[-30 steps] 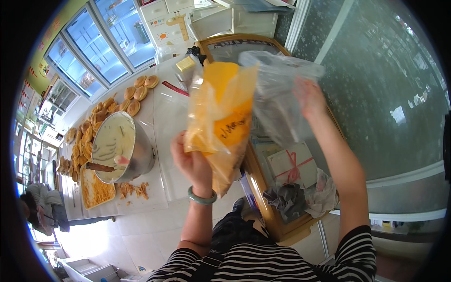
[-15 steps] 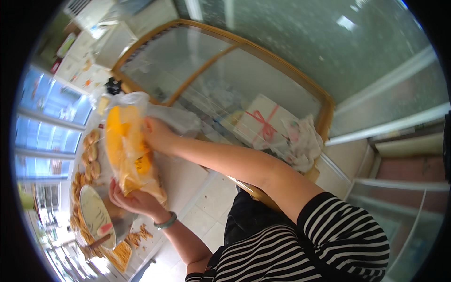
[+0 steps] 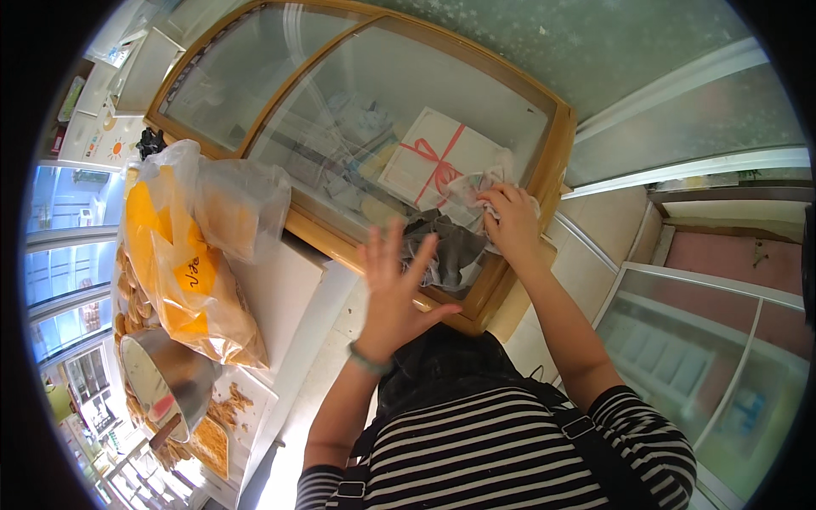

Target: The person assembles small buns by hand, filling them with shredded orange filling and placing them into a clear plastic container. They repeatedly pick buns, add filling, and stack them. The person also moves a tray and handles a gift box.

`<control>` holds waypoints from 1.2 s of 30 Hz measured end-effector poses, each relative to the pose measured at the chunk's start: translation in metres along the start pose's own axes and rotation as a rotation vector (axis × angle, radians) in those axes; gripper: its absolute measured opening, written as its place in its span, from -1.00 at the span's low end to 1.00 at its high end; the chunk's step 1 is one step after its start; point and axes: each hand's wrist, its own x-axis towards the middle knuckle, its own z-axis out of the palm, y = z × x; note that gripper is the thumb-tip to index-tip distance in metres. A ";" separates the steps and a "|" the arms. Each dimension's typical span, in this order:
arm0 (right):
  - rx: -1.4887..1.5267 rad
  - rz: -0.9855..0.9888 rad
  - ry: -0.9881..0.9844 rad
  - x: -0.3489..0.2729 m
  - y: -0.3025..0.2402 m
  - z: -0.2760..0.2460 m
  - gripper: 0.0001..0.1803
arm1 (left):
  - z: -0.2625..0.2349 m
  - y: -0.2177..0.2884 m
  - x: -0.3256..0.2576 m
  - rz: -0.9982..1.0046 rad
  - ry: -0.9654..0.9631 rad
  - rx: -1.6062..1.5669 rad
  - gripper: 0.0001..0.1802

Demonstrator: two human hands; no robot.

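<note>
My left hand (image 3: pixel 393 297) hovers with its fingers spread, holding nothing, over the front edge of a wood-framed glass-topped case (image 3: pixel 557 161). Close to its fingertips lies a crumpled dark grey cloth (image 3: pixel 450 248) on the glass. On the right, my right hand (image 3: pixel 512 223) has its fingers curled onto a crumpled white cloth (image 3: pixel 469 189), beside the grey one. A clear plastic bag with yellow-orange print (image 3: pixel 183 268) rests on the white table at the left, apart from both hands. Its contents are mostly hidden.
Beyond the cloths is a white box with a pink ribbon (image 3: pixel 416 161). At the left stand a metal pot with a handle (image 3: pixel 183 370), several brown baked pieces (image 3: pixel 127 297) and a tray of crumbs (image 3: pixel 211 446). Sliding glass doors (image 3: pixel 680 340) are at the right.
Both hands have let go of the plastic bag and moved right to the glass-topped case. The right hand is now on the white cloth. A dark grey cloth has come into sight.
</note>
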 end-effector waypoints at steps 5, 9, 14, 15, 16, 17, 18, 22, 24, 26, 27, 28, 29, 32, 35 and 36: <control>1.191 0.542 -0.295 -0.025 -0.052 0.024 -0.44 | 0.048 -0.006 0.026 -0.023 0.184 -0.247 0.52; 1.809 0.349 -0.553 -0.042 -0.093 0.026 -0.03 | 0.039 -0.025 0.014 -0.025 0.256 -0.207 0.16; 0.762 0.245 0.029 -0.026 0.022 -0.016 -0.42 | 0.042 -0.032 0.005 0.022 0.231 -0.206 -0.37; 0.381 0.193 0.207 -0.016 0.057 -0.026 -0.36 | 0.044 -0.034 0.003 0.109 0.329 -0.254 -0.39; 0.077 0.270 0.366 -0.007 0.078 -0.018 -0.27 | 0.044 -0.038 0.001 0.148 0.355 -0.321 -0.40; 0.130 0.366 0.250 -0.005 0.093 -0.010 -0.15 | 0.044 -0.042 -0.001 0.184 0.393 -0.407 -0.41; 0.001 0.450 0.129 -0.003 0.096 0.010 -0.09 | 0.045 -0.045 -0.002 0.161 0.383 -0.428 -0.42; 0.012 0.393 0.203 -0.005 0.099 0.026 -0.13 | 0.053 -0.056 -0.003 0.160 0.479 -0.525 -0.46; -0.019 0.404 0.171 -0.002 0.092 0.026 -0.15 | 0.056 -0.057 -0.003 0.156 0.525 -0.597 -0.49; -0.066 0.349 0.161 0.009 0.088 0.027 -0.16 | 0.056 -0.056 -0.004 0.098 0.522 -0.701 -0.51; -0.040 0.379 0.132 0.018 0.084 0.034 -0.16 | 0.054 -0.056 -0.005 0.075 0.520 -0.754 -0.51; -0.012 0.363 0.137 0.032 0.077 0.046 -0.15 | 0.051 -0.055 -0.006 0.024 0.512 -0.774 -0.54; 0.015 0.333 0.138 0.047 0.070 0.059 -0.15 | 0.048 -0.056 -0.006 0.026 0.504 -0.781 -0.54; 0.190 0.288 0.179 0.106 0.033 0.102 -0.01 | 0.036 -0.061 -0.005 0.031 0.487 -0.777 -0.54; 0.313 0.325 0.143 0.176 -0.026 0.133 0.08 | 0.027 -0.071 0.001 0.100 0.490 -0.706 -0.53; 0.352 0.293 0.169 0.200 -0.047 0.142 0.08 | 0.023 -0.078 0.003 0.121 0.490 -0.677 -0.51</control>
